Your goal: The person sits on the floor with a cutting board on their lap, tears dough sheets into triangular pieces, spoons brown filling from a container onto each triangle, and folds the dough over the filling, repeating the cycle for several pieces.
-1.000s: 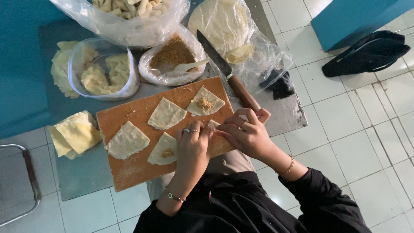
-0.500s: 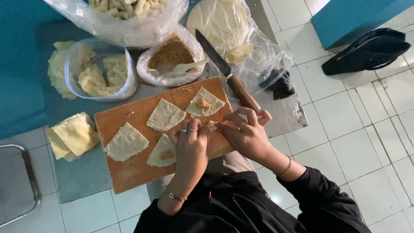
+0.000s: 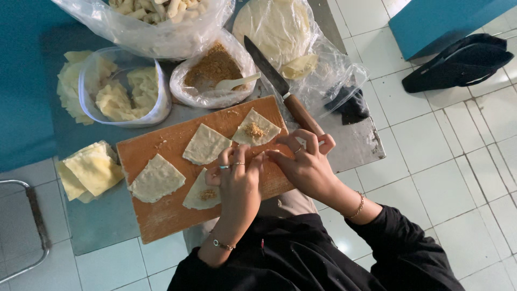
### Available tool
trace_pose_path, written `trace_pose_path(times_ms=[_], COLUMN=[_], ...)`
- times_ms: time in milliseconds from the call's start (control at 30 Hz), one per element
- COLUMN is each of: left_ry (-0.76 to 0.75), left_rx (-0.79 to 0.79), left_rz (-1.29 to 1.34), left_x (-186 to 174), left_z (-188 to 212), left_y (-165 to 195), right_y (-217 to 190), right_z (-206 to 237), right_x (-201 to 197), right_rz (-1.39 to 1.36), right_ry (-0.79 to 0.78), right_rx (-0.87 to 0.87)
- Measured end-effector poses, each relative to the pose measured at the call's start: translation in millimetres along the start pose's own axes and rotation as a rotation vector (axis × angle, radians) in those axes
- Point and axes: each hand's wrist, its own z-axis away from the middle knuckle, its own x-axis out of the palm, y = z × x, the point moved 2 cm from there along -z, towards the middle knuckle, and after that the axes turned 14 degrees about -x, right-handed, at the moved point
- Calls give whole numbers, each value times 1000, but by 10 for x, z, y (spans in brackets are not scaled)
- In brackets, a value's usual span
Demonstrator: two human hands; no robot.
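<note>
The left hand [image 3: 237, 180] and right hand [image 3: 307, 164] meet at five o'clock on the wooden board [image 3: 161, 215], fingers pinched together. What they pinch is hidden. Four dough wrappers [image 3: 204, 144] lie at eleven o'clock.

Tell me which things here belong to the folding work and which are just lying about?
In use: left hand, right hand, wooden board, pastry wrappers, bag of brown filling.
Lying about: knife, black bag, metal chair leg.
</note>
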Motion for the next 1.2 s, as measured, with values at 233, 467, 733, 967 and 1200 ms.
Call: trace_pose_path(times_ms=[233,467,733,967,1200], left_ry=[-42,-50,-56,-65,170], left_rx=[-17,-17,-37,-26,-210], left_rz=[-7,-67,-53,26,276], left_x=[32,13,103,46,-231], left_z=[-22,-21,-50,-93,-77], left_y=[-27,-25,-58,-83,-188], right_y=[-77,36,244,265,451], right_z=[-36,-108,-154,-258,-666], right_x=[-20,-4,44,-10,-562], right_rz=[37,-109,-252,-206,-317], right_ry=[-16,-3,8,15,150], right_rx=[5,48,69,45,-36])
